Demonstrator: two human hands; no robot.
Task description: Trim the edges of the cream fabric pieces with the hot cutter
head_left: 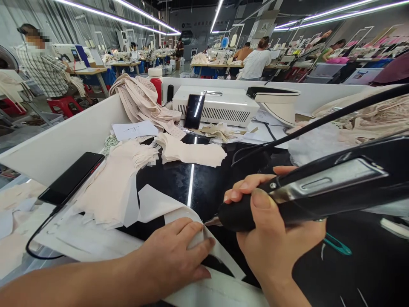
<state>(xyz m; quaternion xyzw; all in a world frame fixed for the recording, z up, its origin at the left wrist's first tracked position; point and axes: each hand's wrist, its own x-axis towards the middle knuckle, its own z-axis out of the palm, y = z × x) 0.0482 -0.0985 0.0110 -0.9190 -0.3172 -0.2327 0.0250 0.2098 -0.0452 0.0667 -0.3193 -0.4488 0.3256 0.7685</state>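
Note:
My left hand [179,247] presses a pale, flat fabric piece [159,202] onto the black work surface [172,179], its fingers bent together over the strip. One end of the piece reaches past my fingers toward the lower right. Around the rounded front end of a long black tool with a silver plate [329,181] wraps my right hand [271,230], thumb on the near side and fingers over the far side. The tool's exact kind is unclear. Its tip sits just right of the fabric. A stack of cream fabric pieces [108,183] lies left of my hands, and another stack [191,149] lies beyond them.
A phone with a cable [72,179] rests at the left edge. Behind stand a vented white box [217,104], an upright phone [194,111] and a red thread cone [156,88]. A black cable [335,114] crosses the right side. A teal-handled item [338,244] lies right. People work farther back.

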